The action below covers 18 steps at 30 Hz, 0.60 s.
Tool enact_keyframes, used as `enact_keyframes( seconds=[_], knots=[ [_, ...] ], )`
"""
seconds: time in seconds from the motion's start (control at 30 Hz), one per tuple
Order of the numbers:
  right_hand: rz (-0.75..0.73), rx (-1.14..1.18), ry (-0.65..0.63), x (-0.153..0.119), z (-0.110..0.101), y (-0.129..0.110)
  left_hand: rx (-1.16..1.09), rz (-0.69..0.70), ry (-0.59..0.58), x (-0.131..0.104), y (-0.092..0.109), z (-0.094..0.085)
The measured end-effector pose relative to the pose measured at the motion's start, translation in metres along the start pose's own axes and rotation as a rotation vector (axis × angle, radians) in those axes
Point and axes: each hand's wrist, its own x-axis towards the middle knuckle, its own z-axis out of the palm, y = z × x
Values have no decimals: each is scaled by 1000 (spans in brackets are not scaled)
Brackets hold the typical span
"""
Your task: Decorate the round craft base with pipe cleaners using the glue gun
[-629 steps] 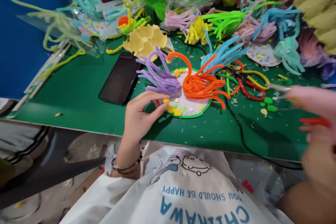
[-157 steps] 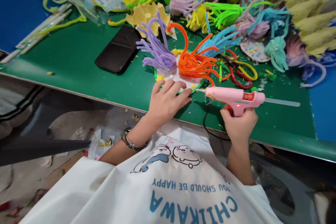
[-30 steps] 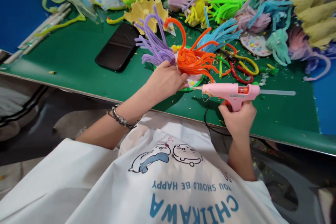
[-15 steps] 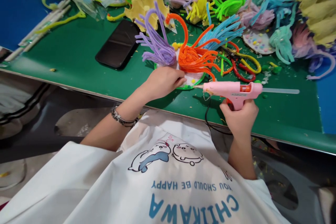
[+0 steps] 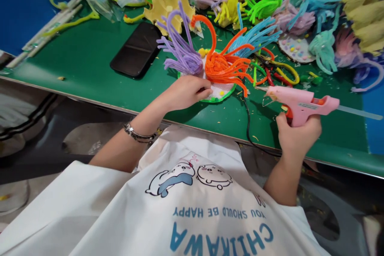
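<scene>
My right hand (image 5: 298, 134) grips a pink glue gun (image 5: 301, 102) by its handle, with a clear glue stick (image 5: 360, 113) poking out of the back. The nozzle points left, clear of the round white piece (image 5: 223, 87) with a green rim. On that piece my left hand (image 5: 189, 93) rests, fingers pinched together; what they hold, if anything, is hidden. A purple pipe-cleaner tassel (image 5: 189, 62) and an orange pipe-cleaner tassel (image 5: 220, 67) lie on the round piece. Behind them is a blue pipe-cleaner tassel (image 5: 255, 39).
A black phone (image 5: 136, 50) lies left of the round piece. Scissors with red and yellow handles (image 5: 285, 74) are at its right. Several colourful tassels and a decorated disc (image 5: 297, 49) crowd the back. The gun's black cord (image 5: 248, 124) hangs over the green table's front edge.
My right hand has carried the glue gun to the right and slightly down, away from the round piece. My left hand has stayed on the round piece.
</scene>
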Motion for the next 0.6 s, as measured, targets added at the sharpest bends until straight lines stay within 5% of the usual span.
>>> enact_keyframes(
  seconds=[0.6],
  knots=[
    [-81, -148, 9, -1, 4, 11, -95, 51, -101, 2, -3, -9]
  ],
)
